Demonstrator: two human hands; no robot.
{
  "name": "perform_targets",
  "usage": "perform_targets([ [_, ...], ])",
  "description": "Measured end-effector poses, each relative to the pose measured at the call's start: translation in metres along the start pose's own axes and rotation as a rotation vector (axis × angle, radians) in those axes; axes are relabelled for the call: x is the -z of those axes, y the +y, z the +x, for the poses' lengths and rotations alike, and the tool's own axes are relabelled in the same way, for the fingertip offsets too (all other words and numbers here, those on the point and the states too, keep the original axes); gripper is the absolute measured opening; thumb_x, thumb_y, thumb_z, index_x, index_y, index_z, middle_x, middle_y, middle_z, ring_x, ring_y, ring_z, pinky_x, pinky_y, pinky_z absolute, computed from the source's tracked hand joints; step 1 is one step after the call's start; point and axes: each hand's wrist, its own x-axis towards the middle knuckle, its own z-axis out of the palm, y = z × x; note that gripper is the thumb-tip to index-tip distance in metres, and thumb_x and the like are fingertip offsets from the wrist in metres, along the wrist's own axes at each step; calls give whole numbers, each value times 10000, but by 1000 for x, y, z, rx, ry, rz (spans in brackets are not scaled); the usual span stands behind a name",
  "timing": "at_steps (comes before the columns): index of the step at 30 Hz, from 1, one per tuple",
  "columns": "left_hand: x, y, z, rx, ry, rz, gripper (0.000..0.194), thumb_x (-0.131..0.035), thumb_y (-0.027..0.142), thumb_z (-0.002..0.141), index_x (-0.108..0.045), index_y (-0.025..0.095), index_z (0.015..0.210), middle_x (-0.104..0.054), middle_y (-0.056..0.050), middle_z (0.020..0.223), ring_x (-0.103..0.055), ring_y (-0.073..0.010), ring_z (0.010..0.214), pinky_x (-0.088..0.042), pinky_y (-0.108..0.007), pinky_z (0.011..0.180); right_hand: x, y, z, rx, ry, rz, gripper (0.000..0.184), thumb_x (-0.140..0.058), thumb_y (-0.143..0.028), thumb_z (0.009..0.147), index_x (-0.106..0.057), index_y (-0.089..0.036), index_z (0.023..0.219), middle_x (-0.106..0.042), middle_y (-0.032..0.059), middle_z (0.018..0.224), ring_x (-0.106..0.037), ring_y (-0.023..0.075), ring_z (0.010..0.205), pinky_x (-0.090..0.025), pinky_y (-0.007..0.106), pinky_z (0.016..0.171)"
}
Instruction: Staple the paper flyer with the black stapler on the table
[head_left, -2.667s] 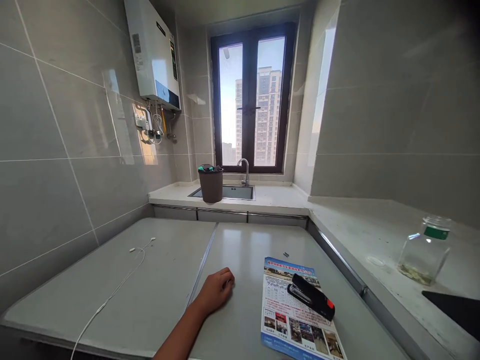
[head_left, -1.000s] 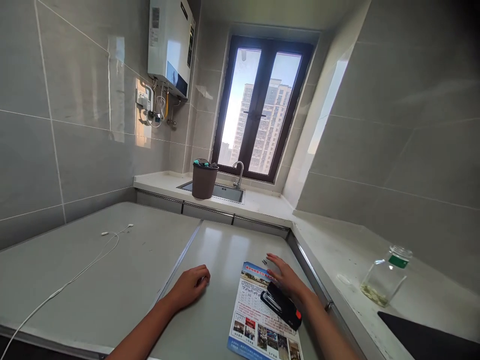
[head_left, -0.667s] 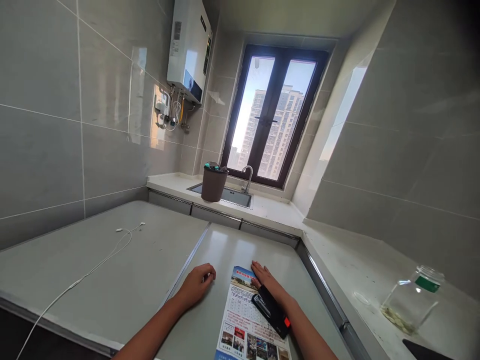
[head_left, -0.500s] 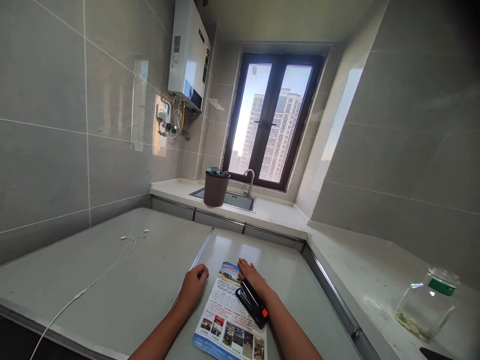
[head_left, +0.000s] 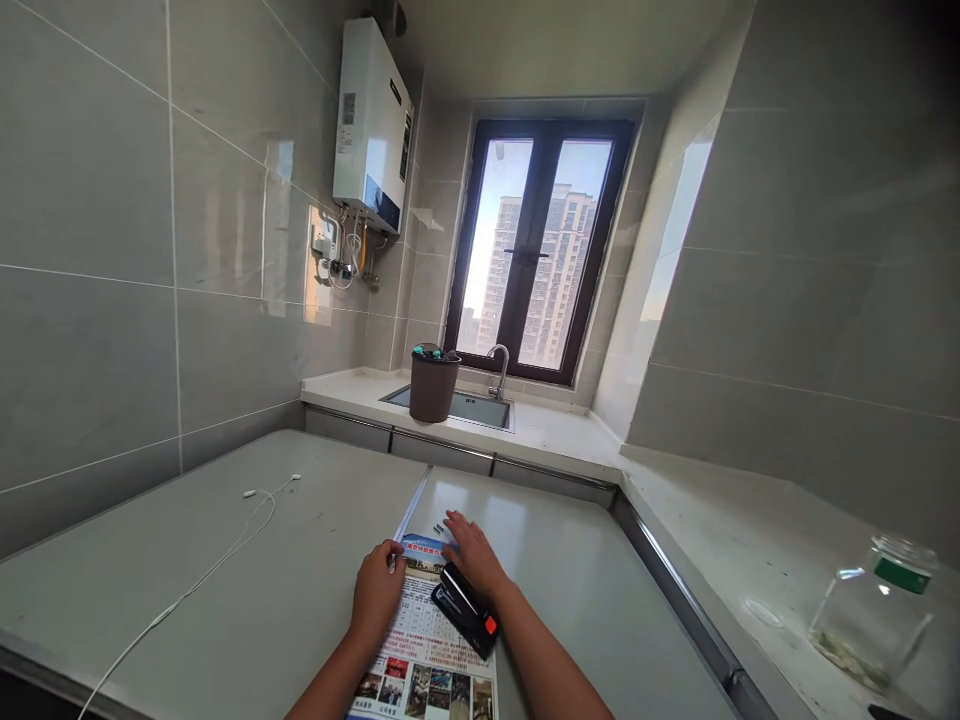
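Observation:
A printed leaflet (head_left: pixel 416 622) with photos and red and blue print lies on the table. My left hand (head_left: pixel 379 590) is closed at its upper left edge, thumb and fingertips against the paper. Stretched out flat, my right hand (head_left: pixel 480 560) covers the leaflet's upper right corner, fingers apart. A black stapler (head_left: pixel 461 608) with a red end lies slanted on the leaflet, beside my right hand and wrist. Just beyond the leaflet's top edge are small strips of staples (head_left: pixel 439 528) on the tabletop.
A white cable (head_left: pixel 199 565) trails over the table's left half. Behind stand a brown bin (head_left: pixel 433 388) and a sink (head_left: pixel 484 410) with a tap. On the right counter (head_left: pixel 705 500) is a glass jar (head_left: pixel 862 630). A water heater (head_left: pixel 371 130) hangs on the wall.
The leaflet, stapler and my right hand have shifted left, baring the staple strips. My left hand, before apart from the paper, now meets the leaflet's edge.

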Motion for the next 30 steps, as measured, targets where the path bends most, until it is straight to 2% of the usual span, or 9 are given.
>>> perform_targets([
  [2,-2,2,-2,-27,17,86,99,-507,219,859,-582,221,794,-704,-46,852,-656,-224,831,-438,-283,745,10,12,-18,-116,89,-44,330,-342,-327,1046,-617,-245,1211,-666,54,1314,-576,231,1218,-407,328,1008],
  [3,-2,3,-3,-35,25,126,135,-493,223,874,-547,222,751,-679,-39,805,-638,-217,792,-422,-279,719,16,22,-30,-172,113,-67,319,-342,-307,1042,-649,-224,1064,-718,68,1133,-631,230,1075,-435,309,907],
  [5,-3,4,-3,-41,34,174,210,-463,227,893,-488,227,685,-628,-29,731,-599,-209,728,-388,-279,678,30,47,-59,-258,134,-114,262,-422,-266,1001,-637,-215,859,-713,68,903,-656,227,881,-421,284,742],
  [7,-3,5,-4,-49,31,178,235,-457,230,892,-478,226,657,-607,-28,709,-582,-210,714,-369,-283,667,46,74,-93,-353,167,-209,224,-477,-250,963,-600,-235,777,-701,40,843,-653,206,803,-370,267,654],
  [10,-2,7,-4,-66,21,163,263,-478,267,887,-516,219,631,-620,-40,720,-590,-220,739,-374,-294,690,69,111,-144,-444,204,-272,237,-456,-243,957,-579,-230,755,-695,46,823,-658,204,773,-314,265,605],
  [13,-1,8,-6,-76,6,147,358,-465,344,919,-554,212,599,-649,-63,736,-608,-235,765,-396,-314,727,82,132,-178,-541,248,-307,279,-421,-257,960,-563,-224,723,-688,50,786,-645,191,718,-287,264,582],
  [16,1,9,-6,-71,-3,139,405,-447,388,932,-595,204,603,-685,-85,769,-632,-256,800,-411,-330,750,84,138,-190,-580,270,-304,300,-409,-261,957,-566,-221,704,-687,51,771,-628,180,698,-294,266,580],
  [23,3,11,-5,-67,-13,118,439,-435,434,926,-651,202,622,-708,-100,770,-656,-276,798,-437,-343,747,80,136,-187,-547,284,-284,280,-423,-260,952,-546,-220,704,-662,45,770,-616,180,714,-319,267,606],
  [30,4,13,-6,-61,3,53,370,-479,369,867,-675,203,600,-728,-85,779,-683,-273,823,-469,-338,772,77,145,-190,-545,295,-252,284,-414,-275,953,-512,-224,691,-650,38,758,-611,180,693,-313,265,602],
])
